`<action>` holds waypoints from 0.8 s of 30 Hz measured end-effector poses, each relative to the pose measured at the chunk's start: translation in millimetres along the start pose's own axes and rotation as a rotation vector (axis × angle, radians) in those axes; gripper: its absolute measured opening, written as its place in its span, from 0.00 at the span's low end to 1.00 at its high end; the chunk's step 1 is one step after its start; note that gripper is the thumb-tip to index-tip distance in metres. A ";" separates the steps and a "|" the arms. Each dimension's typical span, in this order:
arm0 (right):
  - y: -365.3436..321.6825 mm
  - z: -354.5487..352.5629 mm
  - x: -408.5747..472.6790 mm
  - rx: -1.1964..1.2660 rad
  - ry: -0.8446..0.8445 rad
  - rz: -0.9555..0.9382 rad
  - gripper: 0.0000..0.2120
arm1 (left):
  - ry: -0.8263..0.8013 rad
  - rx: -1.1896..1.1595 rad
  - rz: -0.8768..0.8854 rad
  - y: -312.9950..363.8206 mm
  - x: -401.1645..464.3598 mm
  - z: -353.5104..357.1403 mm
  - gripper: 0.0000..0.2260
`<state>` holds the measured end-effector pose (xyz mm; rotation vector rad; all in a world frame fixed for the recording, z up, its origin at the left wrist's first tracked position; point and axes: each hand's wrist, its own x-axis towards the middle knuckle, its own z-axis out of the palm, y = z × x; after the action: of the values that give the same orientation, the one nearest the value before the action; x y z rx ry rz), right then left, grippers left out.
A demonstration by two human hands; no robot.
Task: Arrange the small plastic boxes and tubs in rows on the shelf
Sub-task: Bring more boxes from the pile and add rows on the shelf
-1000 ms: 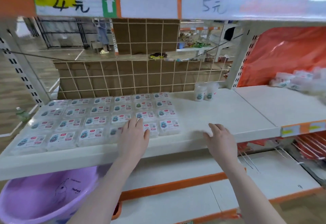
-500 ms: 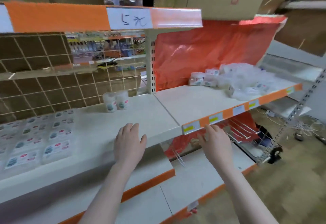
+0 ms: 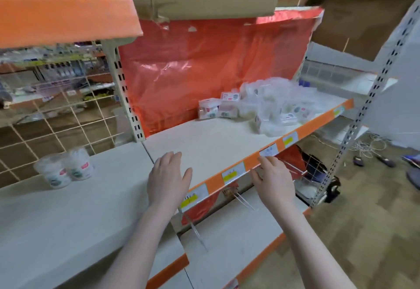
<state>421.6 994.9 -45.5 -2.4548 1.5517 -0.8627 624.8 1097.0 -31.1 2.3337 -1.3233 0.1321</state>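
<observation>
On the shelf (image 3: 204,143), 2 tubs (image 3: 64,170), box pile (image 3: 261,104); both hands, left (image 3: 168,179) & right (image 3: 276,180), flat, empty.

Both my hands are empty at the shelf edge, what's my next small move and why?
Probably reach the right hand up toward the loose pile of boxes at the back right. Both hands are open and hold nothing, the left hand is over bare shelf, and that pile is still unsorted.

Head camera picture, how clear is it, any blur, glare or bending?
Head view: wide-angle bending bows the right upright; the heap of plastic boxes and two tubs are soft, labels unreadable; glare streaks the red plastic sheet; left hand and right hand fairly sharp; lighting even, shadows faint.
</observation>
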 end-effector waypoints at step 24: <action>186.3 21.2 216.4 0.031 0.048 0.034 0.18 | -0.113 -0.184 0.052 175.5 179.2 148.8 0.22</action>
<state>352.5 717.0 -47.0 -2.3965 1.5785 -0.9390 554.1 814.9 -51.7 2.1805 -1.3880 -0.1028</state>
